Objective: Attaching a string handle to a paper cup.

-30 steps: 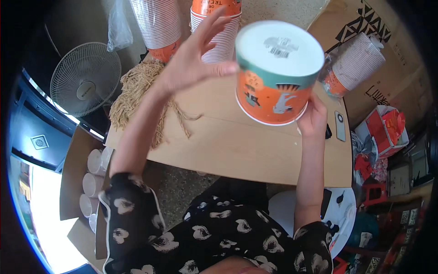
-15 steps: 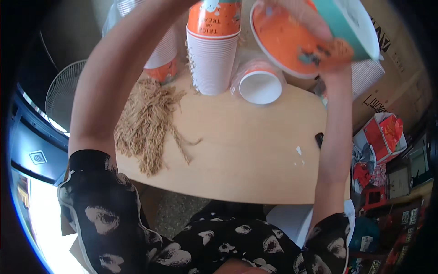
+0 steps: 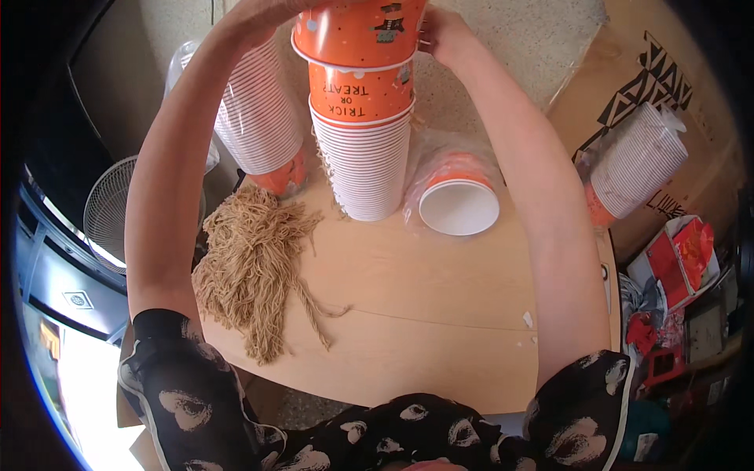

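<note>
We saw that the orange bucket (image 3: 353, 31), tilted and off to the right of the bucket stack (image 3: 365, 173) half a second earlier, had come over the stack's top, mouth down, its rim around the orange wall beneath. To us that meant the step had passed from carrying to fitting, though we could not tell whether it bore its weight there. At the stack's upper right, our right hand (image 3: 448, 38) had its fingers bent against the bucket's wall, partly hidden, their closure unclear. Our left hand (image 3: 271, 9) was at the stack's upper left; its fingers were out of sight, so we could not tell their opening or hold. The twine bundle (image 3: 255, 267) lay left of the stack, on the table (image 3: 424, 306).
</note>
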`<state>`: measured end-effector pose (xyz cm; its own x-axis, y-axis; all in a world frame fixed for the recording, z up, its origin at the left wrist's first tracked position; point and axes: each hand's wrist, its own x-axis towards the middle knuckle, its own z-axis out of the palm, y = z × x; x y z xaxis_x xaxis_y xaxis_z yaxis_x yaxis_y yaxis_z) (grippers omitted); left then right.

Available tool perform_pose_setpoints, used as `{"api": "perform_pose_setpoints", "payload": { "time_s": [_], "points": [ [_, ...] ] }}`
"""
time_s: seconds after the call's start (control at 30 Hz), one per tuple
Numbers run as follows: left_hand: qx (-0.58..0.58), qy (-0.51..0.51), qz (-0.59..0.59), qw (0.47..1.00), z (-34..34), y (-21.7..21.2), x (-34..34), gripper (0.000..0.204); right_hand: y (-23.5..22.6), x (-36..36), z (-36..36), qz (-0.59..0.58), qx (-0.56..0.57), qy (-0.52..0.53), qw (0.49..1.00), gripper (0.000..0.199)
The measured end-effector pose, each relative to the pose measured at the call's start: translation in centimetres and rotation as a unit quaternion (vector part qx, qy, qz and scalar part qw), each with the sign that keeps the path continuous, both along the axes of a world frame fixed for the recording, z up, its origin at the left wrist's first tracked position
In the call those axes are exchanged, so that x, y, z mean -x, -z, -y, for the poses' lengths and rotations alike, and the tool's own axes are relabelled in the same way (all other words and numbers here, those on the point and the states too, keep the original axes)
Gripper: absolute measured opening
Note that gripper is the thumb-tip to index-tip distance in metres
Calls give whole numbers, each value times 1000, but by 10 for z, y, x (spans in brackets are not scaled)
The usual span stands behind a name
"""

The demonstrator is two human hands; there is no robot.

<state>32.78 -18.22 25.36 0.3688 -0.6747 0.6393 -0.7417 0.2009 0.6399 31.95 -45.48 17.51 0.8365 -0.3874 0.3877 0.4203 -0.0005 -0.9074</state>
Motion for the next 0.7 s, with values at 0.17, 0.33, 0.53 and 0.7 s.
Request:
{"api": "perform_pose_setpoints", "payload": {
  "time_s": [0.17,0.33,0.53,0.7],
  "points": [
    [-39,-60,-39,997,1,43,-24,148,52,17,-16,-121,51,210,969,25],
    [-72,-80,-101,989,6,67,-16,137,117,107,23,-113,284,272,912,28],
    [-30,-161,149,975,-16,133,-27,64,194,205,0,6,335,382,862,13],
    [1,140,41,989,-70,170,135,31,239,263,-11,-88,448,438,775,16]
  ]
}}
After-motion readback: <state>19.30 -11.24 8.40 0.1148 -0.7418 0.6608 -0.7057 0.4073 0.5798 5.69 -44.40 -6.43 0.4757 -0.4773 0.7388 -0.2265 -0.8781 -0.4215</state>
